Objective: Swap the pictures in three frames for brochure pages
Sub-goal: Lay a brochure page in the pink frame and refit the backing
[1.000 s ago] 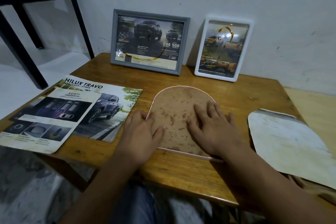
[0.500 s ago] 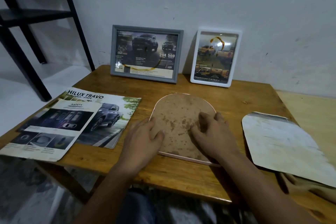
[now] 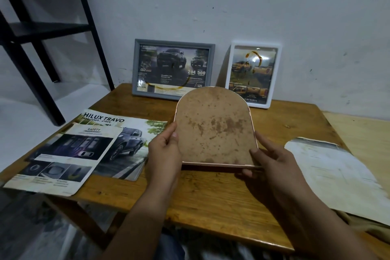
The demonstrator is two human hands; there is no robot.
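Left hand (image 3: 166, 150) grips the left side of the arched frame (image 3: 214, 127), thumb on the stained brown backing, fingers curled behind. Right hand (image 3: 272, 167) holds the lower right corner, thumb on the backing and fingers under the bottom edge. Frame is tilted up above the tabletop (image 3: 206, 196), mid-depth and near the centre, backing facing the camera. Loose brochure page (image 3: 63, 158) overlaps the Hilux Travo brochure (image 3: 130, 135) along the left edge. Arched stained sheet (image 3: 337, 177) lies at the right edge. At the far edge, against the wall: grey frame (image 3: 173, 69) and white frame (image 3: 252, 75), both showing truck pages.
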